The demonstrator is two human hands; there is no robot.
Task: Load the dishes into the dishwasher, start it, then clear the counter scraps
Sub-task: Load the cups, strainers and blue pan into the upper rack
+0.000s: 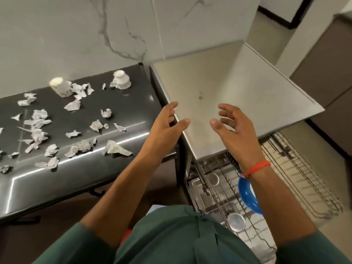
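My left hand (167,123) and my right hand (231,124) hover, fingers spread and holding nothing, over the front left of the dishwasher's steel top (238,88). Below that top the wire rack (304,180) is pulled out. In it stand a blue plate (247,195) on edge, a small white cup (213,179) and a round white bowl (236,221). On the dark counter (80,174) to the left stand two upturned white cups, one (59,86) further left and one (122,79) near the wall, among several torn paper scraps (80,147).
A marbled white wall (76,35) backs the counter. A narrow gap separates the counter from the dishwasher. Beige floor and a grey cabinet (327,73) lie at the right.
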